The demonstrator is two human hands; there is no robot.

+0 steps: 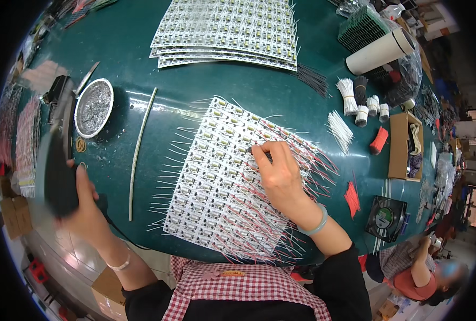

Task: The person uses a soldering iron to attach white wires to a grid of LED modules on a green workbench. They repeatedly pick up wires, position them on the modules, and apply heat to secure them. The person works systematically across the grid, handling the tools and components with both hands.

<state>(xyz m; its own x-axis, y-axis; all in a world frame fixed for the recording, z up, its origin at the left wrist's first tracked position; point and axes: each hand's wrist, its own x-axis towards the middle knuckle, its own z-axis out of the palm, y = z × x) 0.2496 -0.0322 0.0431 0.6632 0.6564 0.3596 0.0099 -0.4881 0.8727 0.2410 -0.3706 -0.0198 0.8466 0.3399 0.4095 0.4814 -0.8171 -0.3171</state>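
A white panel of small circuit boards [195, 176] lies on the green table in front of me, with white wires along its left side and red and white wires across its right part. On the panel's upper middle rests my right hand [278, 168], thumb and finger pinched; whatever is between the tips is too small to make out. My left hand [85, 200] is raised off the table's left side, closed round a black corded tool [60, 174] that motion smears. Near that tool stands a round white bowl [109, 101] holding grey, metallic-looking scraps.
Stacked circuit panels [224, 32] lie at the far side, with black wires [313, 79] beside them. Bundled white wires [347, 96], red wires [352, 199], a cardboard box [404, 145] and a black fan [386, 218] sit at right. A thin rod [141, 144] lies left of the panel.
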